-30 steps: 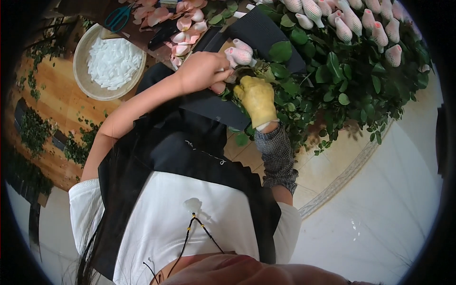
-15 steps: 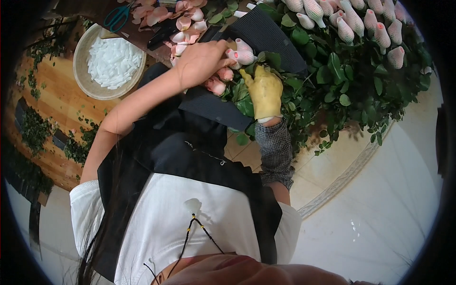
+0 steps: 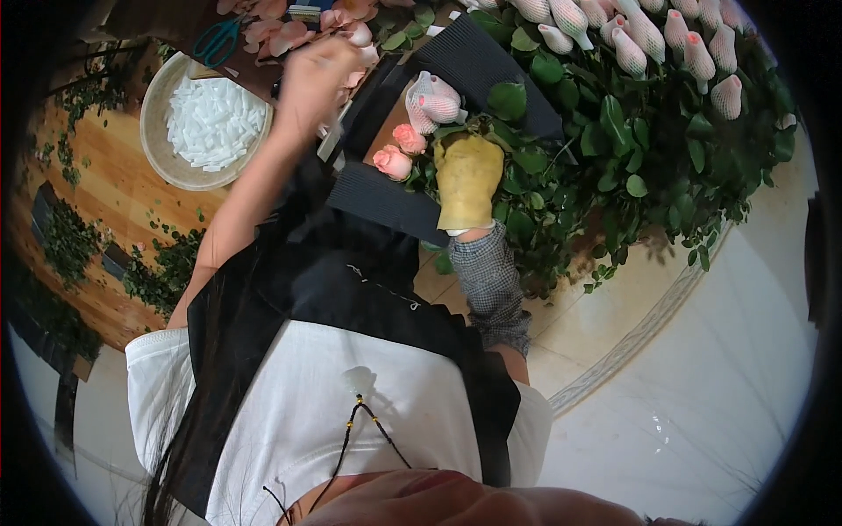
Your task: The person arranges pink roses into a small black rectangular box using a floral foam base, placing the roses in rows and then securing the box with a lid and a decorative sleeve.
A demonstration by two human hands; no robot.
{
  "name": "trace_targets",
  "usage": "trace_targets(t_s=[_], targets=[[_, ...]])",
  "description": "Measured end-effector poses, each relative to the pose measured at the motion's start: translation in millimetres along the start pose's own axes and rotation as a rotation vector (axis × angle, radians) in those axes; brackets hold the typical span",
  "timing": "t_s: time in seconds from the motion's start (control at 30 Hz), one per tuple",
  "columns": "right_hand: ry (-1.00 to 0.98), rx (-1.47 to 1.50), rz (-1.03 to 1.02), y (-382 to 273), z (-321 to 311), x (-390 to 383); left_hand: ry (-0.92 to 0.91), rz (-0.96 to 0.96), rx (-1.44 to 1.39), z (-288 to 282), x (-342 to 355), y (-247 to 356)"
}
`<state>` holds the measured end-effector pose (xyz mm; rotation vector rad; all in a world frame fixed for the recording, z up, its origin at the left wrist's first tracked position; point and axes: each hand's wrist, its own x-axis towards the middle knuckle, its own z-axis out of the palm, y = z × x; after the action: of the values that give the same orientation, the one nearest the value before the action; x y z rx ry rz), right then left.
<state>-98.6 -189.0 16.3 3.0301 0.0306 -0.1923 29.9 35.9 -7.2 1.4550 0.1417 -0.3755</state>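
Right hand: we see our right hand (image 3: 469, 180), in a yellow glove with a checked sleeve behind it, curled shut around a bunch of rose stems (image 3: 517, 188) among the leaves.
Left hand: our left hand (image 3: 317, 77) is bare, raised over the wooden surface (image 3: 105, 188) and motion-blurred; we cannot tell whether its fingers are open or pinched on something.
Bare roses: two pink roses (image 3: 399, 151) with no sleeves sit just left of the glove, at the head of the held bunch.
Netted roses in hand: two buds in white foam nets (image 3: 436, 96) stand just above the bare pair, in the same bunch.
Netted roses in stock: a row of netted buds (image 3: 649, 39) runs along the top of the big leafy pile, well apart from the glove.
Bowl: a round bowl (image 3: 158, 153) holds a heap of white foam nets (image 3: 215, 123), near the left hand.
Petals: loose pink petals (image 3: 281, 31) lie on the surface above the bowl, beside teal-handled scissors (image 3: 217, 41).
Trimmings: green leaf scraps (image 3: 162, 272) are strewn along the surface edge.
Progress: we judge two roses stripped of nets and a bowlful already collected; two in hand and the long netted row remain.
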Motion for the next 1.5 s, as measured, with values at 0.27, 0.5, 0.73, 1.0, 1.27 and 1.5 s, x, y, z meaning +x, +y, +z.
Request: trace_targets(t_s=[0.27,0.5,0.73,1.0,1.27,1.5], targets=[[0.038,0.194,-0.049,7.0,-39.5,14.4,-0.174,0.34,0.874,25.5,-10.5,6.1],[0.024,0.164,-0.061,4.8,-27.1,11.0,-0.121,0.304,0.552,70.8,-18.9,-5.5],[-0.01,0.156,0.041,0.2,-36.4,10.8,0.282,0.37,0.825,-22.4,-9.4,30.5],[0.015,0.324,0.235,15.5,-33.5,14.7,-0.469,0.2,0.726,24.2,-21.2,17.6],[0.05,0.122,0.228,10.5,-22.1,24.7,-0.305,0.574,0.703,65.0,-10.9,5.9],[-0.04,0.149,0.276,14.7,-24.7,27.4,0.127,0.592,0.389,-18.3,17.5,36.3]])
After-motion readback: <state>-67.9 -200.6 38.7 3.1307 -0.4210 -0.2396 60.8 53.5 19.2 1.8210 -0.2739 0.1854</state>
